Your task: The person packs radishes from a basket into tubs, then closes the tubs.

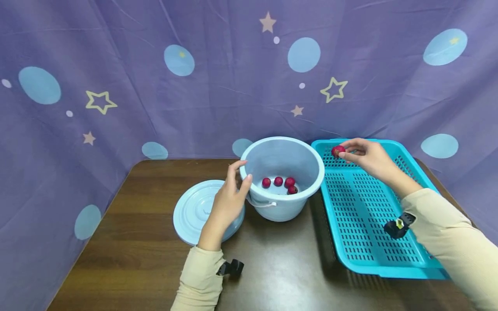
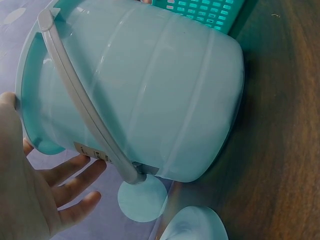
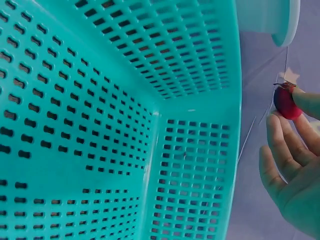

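Note:
My left hand point(image 1: 229, 201) rests at the left side of a pale blue bucket point(image 1: 281, 211), thumb and index fingertips at its rim. In the left wrist view the other fingers point(image 2: 75, 187) reach along the outer wall near a label, loosely extended. Several small round red fruits point(image 1: 278, 181) lie on the bucket's bottom. Between thumb and fingertips my right hand point(image 1: 369, 157) pinches another red fruit point(image 3: 286, 101), which has a dark tuft at one end. That hand is above the far end of a turquoise perforated basket point(image 1: 359, 207).
A round pale blue lid point(image 1: 192, 211) lies on the dark wooden table point(image 1: 128, 242), left of the bucket and partly behind the left forearm. The bucket's handle point(image 2: 82, 100) hangs against its side. Behind the table hangs a purple curtain point(image 1: 233, 99) with stars and dots.

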The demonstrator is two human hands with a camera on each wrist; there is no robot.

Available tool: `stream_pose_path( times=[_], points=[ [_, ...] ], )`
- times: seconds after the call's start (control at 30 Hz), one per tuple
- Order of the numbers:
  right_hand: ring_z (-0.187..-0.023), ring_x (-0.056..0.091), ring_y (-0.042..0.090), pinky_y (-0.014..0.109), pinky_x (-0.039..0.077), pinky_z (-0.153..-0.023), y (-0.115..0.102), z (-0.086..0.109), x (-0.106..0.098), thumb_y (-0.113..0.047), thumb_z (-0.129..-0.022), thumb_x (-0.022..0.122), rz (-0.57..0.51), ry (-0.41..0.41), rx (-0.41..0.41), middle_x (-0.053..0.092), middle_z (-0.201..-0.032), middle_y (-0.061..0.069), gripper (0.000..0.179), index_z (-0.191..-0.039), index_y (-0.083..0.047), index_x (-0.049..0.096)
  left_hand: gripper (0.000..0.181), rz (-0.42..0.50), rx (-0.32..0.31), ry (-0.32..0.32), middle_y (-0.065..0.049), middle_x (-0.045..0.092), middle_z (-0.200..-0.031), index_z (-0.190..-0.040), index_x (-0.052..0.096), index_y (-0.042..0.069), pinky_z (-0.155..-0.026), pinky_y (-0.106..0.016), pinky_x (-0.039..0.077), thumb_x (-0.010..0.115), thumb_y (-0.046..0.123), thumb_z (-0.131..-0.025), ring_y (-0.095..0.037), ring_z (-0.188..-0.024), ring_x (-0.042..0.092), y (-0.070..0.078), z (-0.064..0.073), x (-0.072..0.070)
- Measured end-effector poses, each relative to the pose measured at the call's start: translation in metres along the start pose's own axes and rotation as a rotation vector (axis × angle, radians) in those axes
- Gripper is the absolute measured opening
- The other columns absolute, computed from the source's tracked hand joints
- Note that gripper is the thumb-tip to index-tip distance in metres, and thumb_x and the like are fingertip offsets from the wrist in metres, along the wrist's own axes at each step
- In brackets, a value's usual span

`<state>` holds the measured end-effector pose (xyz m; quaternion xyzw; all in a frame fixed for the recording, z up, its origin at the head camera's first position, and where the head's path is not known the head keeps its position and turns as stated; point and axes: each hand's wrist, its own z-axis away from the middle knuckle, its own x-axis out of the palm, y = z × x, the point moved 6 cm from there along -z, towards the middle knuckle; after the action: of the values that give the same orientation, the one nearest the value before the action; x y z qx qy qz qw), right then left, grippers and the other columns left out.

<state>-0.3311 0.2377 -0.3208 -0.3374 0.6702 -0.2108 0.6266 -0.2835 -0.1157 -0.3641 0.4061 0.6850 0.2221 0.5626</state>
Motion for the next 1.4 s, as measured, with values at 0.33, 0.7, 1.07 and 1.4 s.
stream_pose_path(
  times=[0.33,0.7,1.07,1.4],
  points=[
    [-0.084,0.066,0.012,0.025,0.050,-0.068,-0.021,0.018,-0.007,-0.038,-0.095,0.067,-0.039,0.055,-0.014,0.068,-0.110,0.014,0.046,-0.127,-0.004,0.061,0.053,0.015,-0.003,0.003,-0.004,0.059,-0.131,-0.148,0.030,0.032,-0.087,-0.052,0.047,0.036,0.058,-0.102,-0.020,-0.113,0.061,0.002,0.001,0.001],
    [-0.081,0.068,0.009,0.024,0.054,-0.074,-0.044,0.028,-0.004,-0.035,-0.094,0.070,-0.264,0.078,0.010,0.071,-0.097,-0.008,0.044,-0.125,-0.005,0.061,0.052,0.012,0.005,-0.003,-0.007,0.057,-0.134,-0.149,0.029,0.030,-0.088,-0.054,0.047,0.036,0.055,-0.103,-0.023,-0.114,0.061,0.005,0.000,-0.002],
    [-0.091,0.067,0.008,0.022,0.053,-0.079,-0.074,0.028,0.012,-0.033,-0.095,0.069,-0.257,0.027,-0.045,0.067,-0.113,0.007,0.043,-0.127,-0.005,0.061,0.051,0.003,0.003,-0.006,-0.005,0.057,-0.134,-0.148,0.028,0.034,-0.087,-0.053,0.047,0.036,0.056,-0.103,-0.022,-0.114,0.061,0.003,0.002,-0.002],
    [-0.097,0.065,0.030,0.037,0.053,-0.083,-0.106,0.019,0.038,-0.030,-0.095,0.069,-0.220,-0.059,-0.097,0.068,-0.109,0.011,0.038,-0.125,-0.008,0.064,0.051,-0.023,-0.004,-0.001,-0.005,0.059,-0.127,-0.147,0.030,0.034,-0.081,-0.051,0.048,0.037,0.057,-0.102,-0.021,-0.107,0.061,0.002,0.003,-0.002]
  ],
)
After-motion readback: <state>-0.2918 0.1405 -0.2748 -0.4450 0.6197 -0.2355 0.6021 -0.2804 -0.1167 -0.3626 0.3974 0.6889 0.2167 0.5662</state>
